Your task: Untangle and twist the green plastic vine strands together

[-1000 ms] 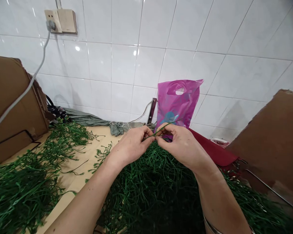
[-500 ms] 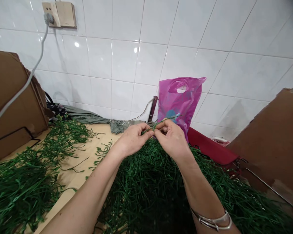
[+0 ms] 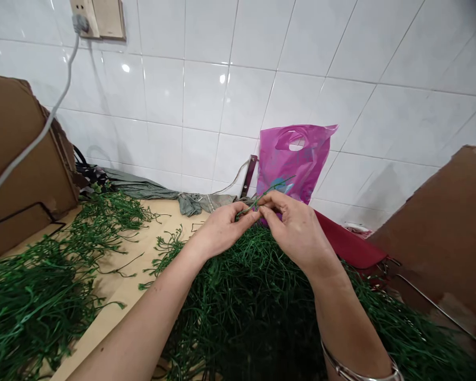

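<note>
Between my fingertips runs a thin green plastic stem [image 3: 278, 185], its tip pointing up and to the right in front of the pink bag. My left hand [image 3: 226, 225] is closed, thumb and fingers pinching the stem's lower part. Close beside it, my right hand [image 3: 291, 222] pinches the same stem with thumb and index finger. Fingers partly hide where they grip. Under both hands spreads a large heap of green plastic stems [image 3: 246, 280]. A second pile of such stems [image 3: 31, 301] lies at the left.
A pink plastic bag [image 3: 295, 159] leans against the tiled wall [image 3: 162, 90]. Cardboard boxes stand left [image 3: 19, 159] and right [image 3: 444, 227]. A red case [image 3: 353, 243] lies behind the heap. Grey cloth [image 3: 143, 185] runs along the wall; a white cord [image 3: 59, 100] hangs from the socket.
Both hands have shifted slightly right with the stem, and my right hand has turned a little. The stem's tip now points more steeply upward. The view has tilted slightly.
</note>
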### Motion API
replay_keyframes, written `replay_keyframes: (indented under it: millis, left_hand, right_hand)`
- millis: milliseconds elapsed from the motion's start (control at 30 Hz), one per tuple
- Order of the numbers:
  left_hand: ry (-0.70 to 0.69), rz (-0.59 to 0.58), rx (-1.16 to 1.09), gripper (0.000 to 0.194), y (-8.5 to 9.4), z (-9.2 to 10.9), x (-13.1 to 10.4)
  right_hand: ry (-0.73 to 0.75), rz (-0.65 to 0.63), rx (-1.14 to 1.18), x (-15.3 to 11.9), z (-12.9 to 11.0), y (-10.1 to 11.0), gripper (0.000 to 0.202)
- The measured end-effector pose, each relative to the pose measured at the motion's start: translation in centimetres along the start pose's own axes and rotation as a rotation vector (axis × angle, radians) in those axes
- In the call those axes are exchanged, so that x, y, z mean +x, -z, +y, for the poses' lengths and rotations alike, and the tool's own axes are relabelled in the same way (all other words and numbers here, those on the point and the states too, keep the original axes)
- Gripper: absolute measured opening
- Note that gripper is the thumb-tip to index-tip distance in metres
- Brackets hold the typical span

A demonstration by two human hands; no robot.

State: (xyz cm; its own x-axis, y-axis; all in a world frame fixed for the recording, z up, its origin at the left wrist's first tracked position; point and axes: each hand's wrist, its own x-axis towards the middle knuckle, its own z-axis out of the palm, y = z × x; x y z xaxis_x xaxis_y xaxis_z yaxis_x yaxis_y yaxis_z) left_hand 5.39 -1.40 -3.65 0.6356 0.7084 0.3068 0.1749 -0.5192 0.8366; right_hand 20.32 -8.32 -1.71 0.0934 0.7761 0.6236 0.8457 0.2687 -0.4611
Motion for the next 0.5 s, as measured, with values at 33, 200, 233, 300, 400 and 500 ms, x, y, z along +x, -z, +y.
replay_keyframes:
  millis: [33, 200, 233, 300, 400, 500]
  left_hand:
    - [0.001, -0.014, -0.013, 0.031, -0.2, 0.0, 0.0]
    - [-0.120, -0.025, -0.103, 0.032, -0.5, -0.3, 0.2]
    - [-0.139, -0.019, -0.138, 0.030, -0.4, -0.3, 0.3]
    - [-0.137, 0.003, -0.227, 0.028, -0.4, -0.3, 0.4]
    - [-0.076, 0.035, -0.343, 0.025, -0.6, -0.2, 0.3]
    - [-0.099, -0.015, -0.432, 0.022, -1.4, 0.7, -0.2]
  right_hand:
    - [0.012, 0.007, -0.035, -0.1, -0.2, 0.1, 0.012]
    - [0.021, -0.058, -0.068, -0.3, -0.6, -0.1, 0.012]
    - [0.016, -0.083, -0.047, -0.3, -0.7, -0.2, 0.012]
    - [0.020, -0.110, 0.004, -0.2, -0.8, -0.5, 0.014]
    - [0.029, -0.094, 0.095, 0.0, -0.5, -1.3, 0.020]
    - [-0.043, -0.040, 0.180, 0.4, 0.7, -2.3, 0.015]
